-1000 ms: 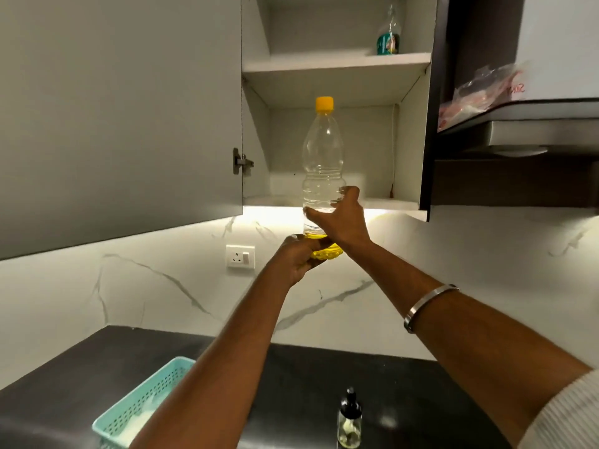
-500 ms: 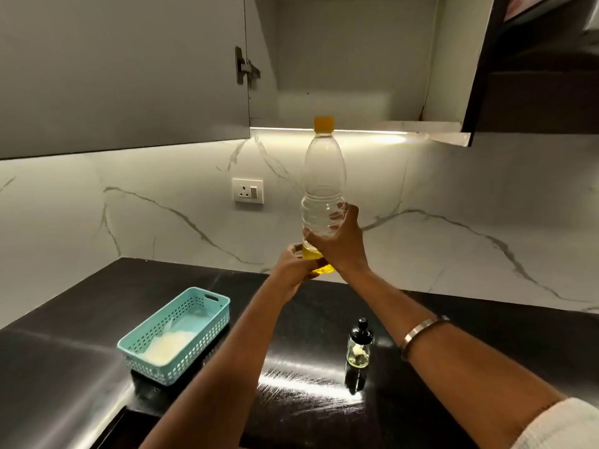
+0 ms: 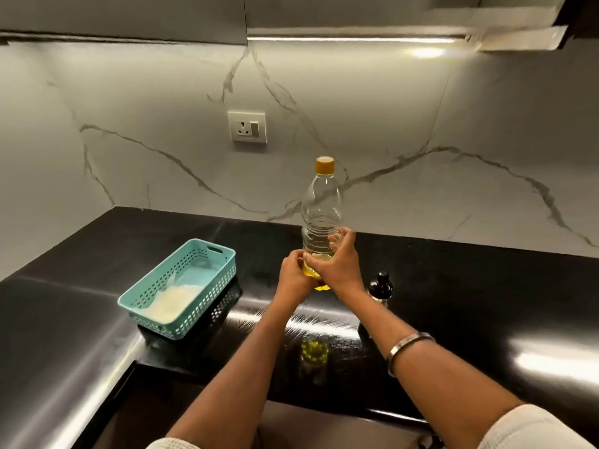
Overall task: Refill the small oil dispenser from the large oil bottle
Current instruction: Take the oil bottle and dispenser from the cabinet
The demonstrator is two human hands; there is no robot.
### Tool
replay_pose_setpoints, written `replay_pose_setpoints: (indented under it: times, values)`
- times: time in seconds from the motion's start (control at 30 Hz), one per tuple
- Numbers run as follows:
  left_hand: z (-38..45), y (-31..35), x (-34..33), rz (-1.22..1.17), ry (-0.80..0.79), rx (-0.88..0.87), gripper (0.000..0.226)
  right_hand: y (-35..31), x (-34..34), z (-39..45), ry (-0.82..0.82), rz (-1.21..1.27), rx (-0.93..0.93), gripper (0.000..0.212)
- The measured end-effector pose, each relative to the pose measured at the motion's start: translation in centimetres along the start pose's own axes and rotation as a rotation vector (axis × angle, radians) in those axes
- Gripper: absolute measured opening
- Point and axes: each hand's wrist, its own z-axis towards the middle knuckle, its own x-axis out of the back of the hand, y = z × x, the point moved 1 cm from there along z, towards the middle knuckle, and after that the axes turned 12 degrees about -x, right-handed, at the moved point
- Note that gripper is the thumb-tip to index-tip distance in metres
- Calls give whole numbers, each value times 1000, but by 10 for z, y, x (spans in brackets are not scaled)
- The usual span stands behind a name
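The large oil bottle (image 3: 321, 209) is clear plastic with a yellow cap and a little yellow oil at the bottom. It stands upright just above the black counter (image 3: 486, 286). My left hand (image 3: 293, 278) cups its base from the left, and my right hand (image 3: 337, 264) grips its lower body from the right. The small oil dispenser (image 3: 381, 286), dark with a black top, stands on the counter just right of my right wrist, partly hidden by it.
A teal plastic basket (image 3: 223, 264) with something white inside sits on the counter to the left. A wall socket (image 3: 247, 127) is on the marble backsplash. Cabinets with a light strip (image 3: 356, 38) hang overhead.
Both hands have brought the large bottle down from the open cabinet shelf to just above the counter, next to the dispenser. The view has tilted down with it.
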Motion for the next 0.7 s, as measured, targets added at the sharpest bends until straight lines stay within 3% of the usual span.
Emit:
replay_pose_setpoints:
  times: [0.37,0.7]
  values:
    - [-1,-78,-13,167,-47,74,60,71,-36,-5,-46,-82,-195,82]
    - [-9,-121,-18,170,-81,151,56,97,-52,-12,-50,-124,-252,78]
